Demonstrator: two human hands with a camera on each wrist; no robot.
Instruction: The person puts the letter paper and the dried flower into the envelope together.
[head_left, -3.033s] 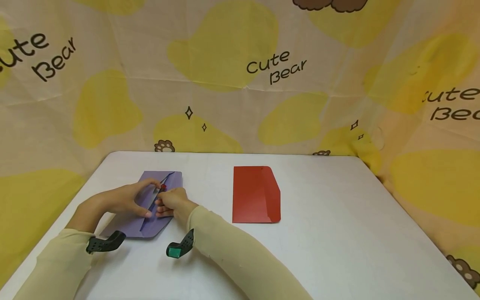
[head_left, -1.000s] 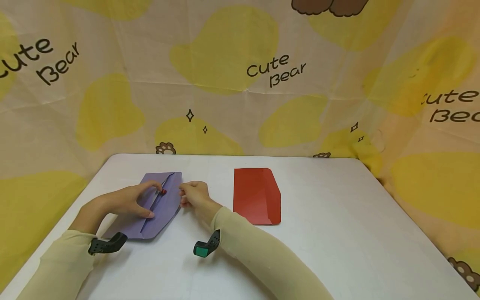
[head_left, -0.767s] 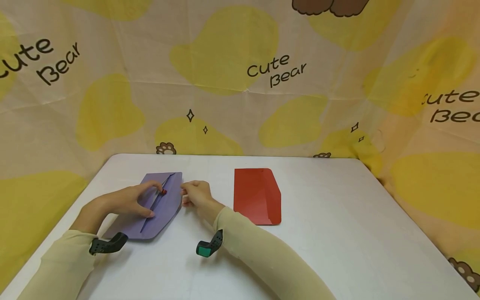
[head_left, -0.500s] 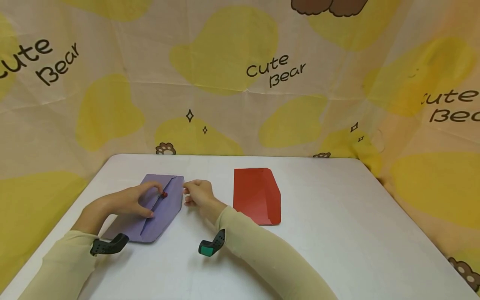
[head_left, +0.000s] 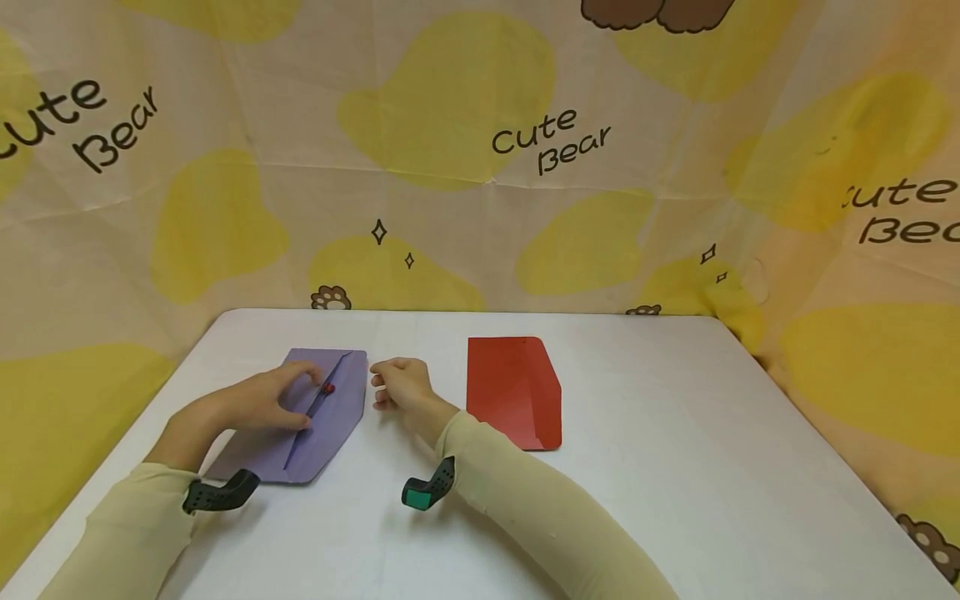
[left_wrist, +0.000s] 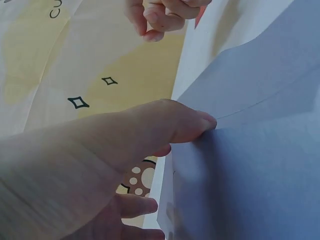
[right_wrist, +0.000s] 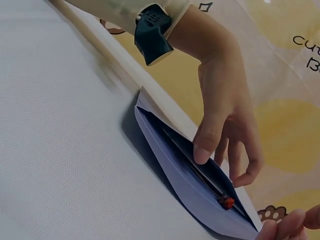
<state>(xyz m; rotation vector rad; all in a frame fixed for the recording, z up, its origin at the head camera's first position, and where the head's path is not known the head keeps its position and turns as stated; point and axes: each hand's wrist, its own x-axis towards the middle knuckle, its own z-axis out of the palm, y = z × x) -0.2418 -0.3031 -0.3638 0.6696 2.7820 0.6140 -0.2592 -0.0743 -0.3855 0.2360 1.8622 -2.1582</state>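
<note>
A purple envelope (head_left: 337, 425) lies at the table's left with its flap spread to the right. My left hand (head_left: 255, 404) grips it along the mouth, thumb and forefinger apart on the edge; in the right wrist view the mouth gapes. Inside that gap lies a thin dark stick with a small red end (right_wrist: 227, 202), of a kind I cannot tell. Just right of the flap is my right hand (head_left: 408, 387), its fingers loosely curled and nothing visible in them. From the left wrist, the thumb (left_wrist: 192, 125) shows against the paper.
A red envelope (head_left: 506, 392) rests farther right on the white table (head_left: 675, 467), beyond my right hand. Behind the table hangs a yellow patterned cloth (head_left: 450, 100). Each wrist wears a black camera mount (head_left: 221, 492).
My right hand has left the envelope's mouth and drawn back rightward past the flap. The red end is now in plain sight. The left hand has stayed nearly in place.
</note>
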